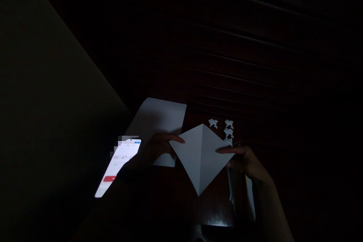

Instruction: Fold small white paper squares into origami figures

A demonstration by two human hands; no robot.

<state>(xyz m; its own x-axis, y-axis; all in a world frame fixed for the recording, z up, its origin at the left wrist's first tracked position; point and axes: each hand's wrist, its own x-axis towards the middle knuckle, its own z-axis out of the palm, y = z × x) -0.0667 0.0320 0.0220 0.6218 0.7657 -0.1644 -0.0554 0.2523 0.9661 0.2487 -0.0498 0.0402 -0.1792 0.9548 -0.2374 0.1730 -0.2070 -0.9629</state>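
In a very dark scene I hold a white square of paper point(200, 159) turned like a diamond, with a crease running down its middle. My left hand point(159, 147) pinches its left corner, fingers closed on the edge. My right hand point(246, 160) grips its right corner the same way. The paper hangs just above a dark wooden table point(255, 83).
A stack of white paper point(159, 119) lies behind my left hand. A lit phone point(119, 166) showing a timer lies at the left. Several small folded paper figures point(225, 128) sit behind the sheet. More pale sheets point(241, 193) lie under my right wrist. A wall point(42, 102) fills the left.
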